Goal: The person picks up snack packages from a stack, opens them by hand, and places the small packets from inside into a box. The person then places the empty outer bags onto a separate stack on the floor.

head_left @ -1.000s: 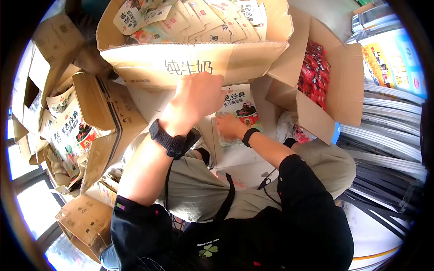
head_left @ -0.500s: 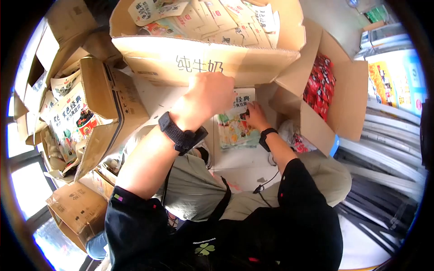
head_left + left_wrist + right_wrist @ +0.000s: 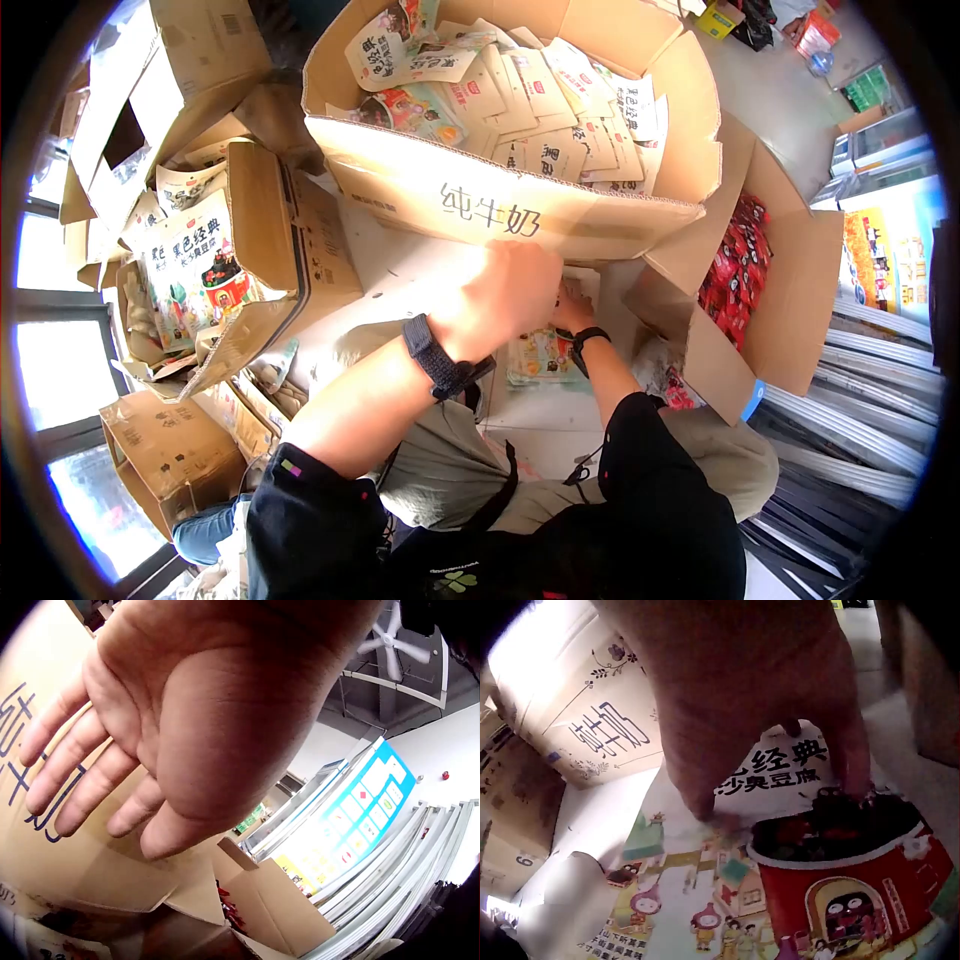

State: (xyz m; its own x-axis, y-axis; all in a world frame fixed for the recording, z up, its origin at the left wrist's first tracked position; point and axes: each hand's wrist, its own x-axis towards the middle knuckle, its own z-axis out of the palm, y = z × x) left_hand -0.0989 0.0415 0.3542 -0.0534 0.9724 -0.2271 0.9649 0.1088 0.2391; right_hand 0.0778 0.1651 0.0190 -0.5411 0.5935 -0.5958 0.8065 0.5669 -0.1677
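Note:
A printed food packet (image 3: 543, 358) with a red bowl picture lies flat on the white floor between the person's legs, apparently on top of others. The right hand (image 3: 572, 308) rests on its upper part; in the right wrist view, the fingers (image 3: 853, 761) reach down onto the print, spread apart from the thumb. Ahead of the packet, the left hand (image 3: 508, 298) hovers by the front wall of a large carton (image 3: 400, 185). Its palm and loosely extended fingers (image 3: 79, 784) show in the left wrist view, holding nothing. From the head view, it covers part of the packet.
The large carton holds many similar packets (image 3: 535, 95). At left, another open carton (image 3: 265, 220) contains more, with a small box (image 3: 175, 455) below. To the right stands a carton (image 3: 795, 290) of red sachets (image 3: 738, 265), beside stacked white strips (image 3: 870, 400).
The right hand has shifted from the packet's left side across to its upper right part. The left hand stays near the carton's front wall. The head view has swung, moving the scene down and right.

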